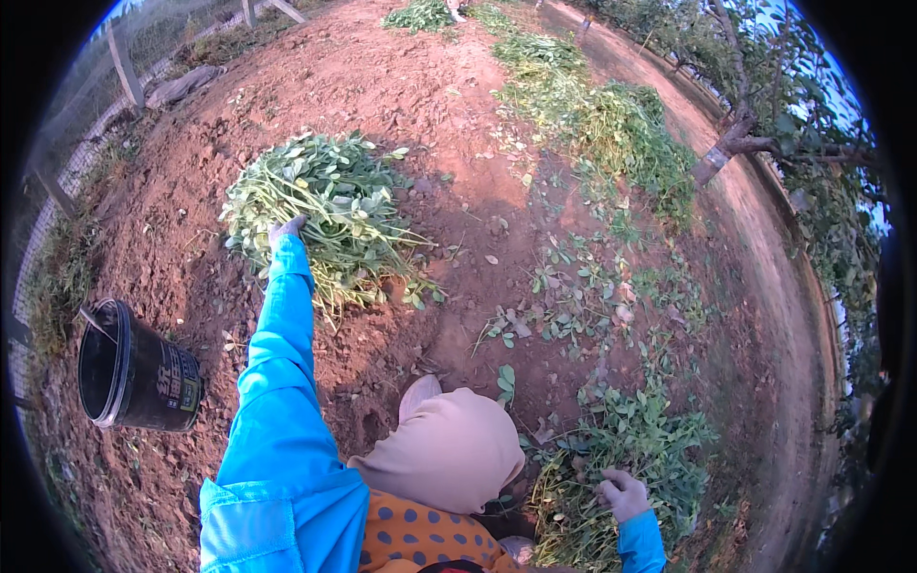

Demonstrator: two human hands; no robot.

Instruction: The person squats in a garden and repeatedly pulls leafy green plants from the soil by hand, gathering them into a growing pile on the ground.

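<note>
My left hand (288,228), in a greyish glove, reaches out to the near left side of a heap of leafy green plants (322,208), apparently peanut plants. Its fingers are partly hidden among the stems, so a grip cannot be made out. At the lower right, my right hand (623,494) is over a second pile of the same plants (659,437). Its fingers are bent and slightly apart, with nothing visible in them. Between the piles is my bent knee (458,444) in beige trousers, with a shoe (419,394) on the soil.
A black plastic bucket (154,379) bearing writing stands tilted in view at left. A row of pulled plants (616,129) runs up the right side, beside a tree trunk (723,147) and a dirt path (781,286). A wire fence with concrete posts (125,64) borders the left.
</note>
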